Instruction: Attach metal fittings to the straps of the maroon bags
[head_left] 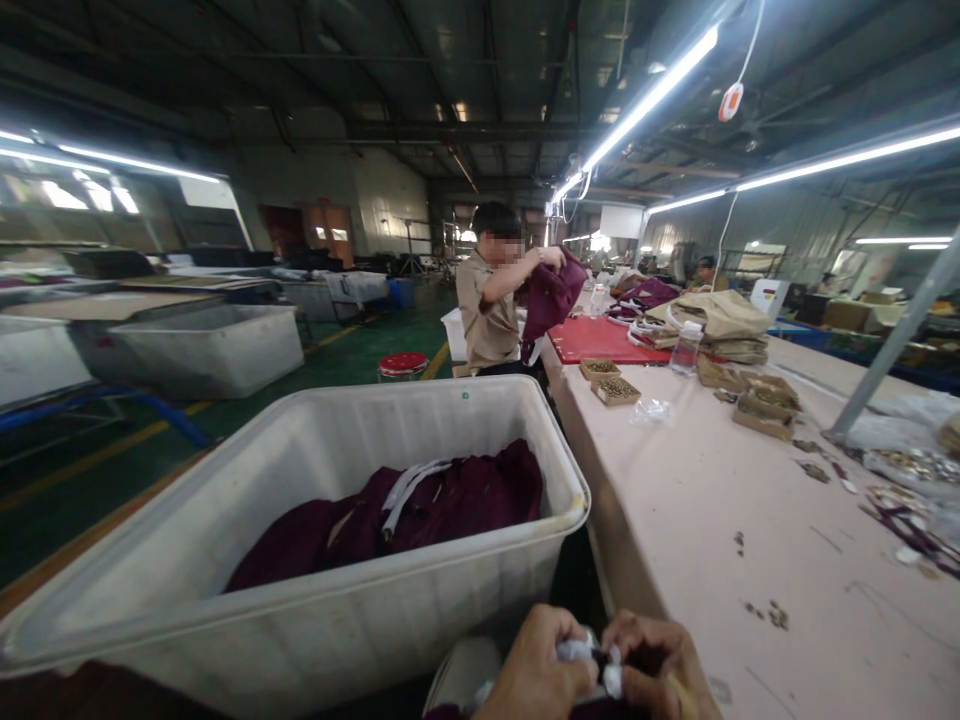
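At the bottom of the head view, my left hand [536,665] is closed, its thumb and fingers pinching a white-wrapped strap [574,650]. Close beside it, my right hand [660,665] is closed on the same strap's white wrapping, near a small dark part between the hands. The fingers hide most of that part. A bit of maroon fabric [442,712] shows below my hands, next to a beige piece [466,668]. In front stands a large white plastic bin [300,640] holding maroon fabric bags [480,495] with white-wrapped handles.
Right of me runs a long pale table [712,600] with loose brass-coloured fittings [776,613], small cardboard boxes [615,389], a clear bottle [685,350] and stacked beige bags [720,315]. Beyond the bin, a co-worker [487,300] lifts a maroon bag [551,295] beside a red board [600,342].
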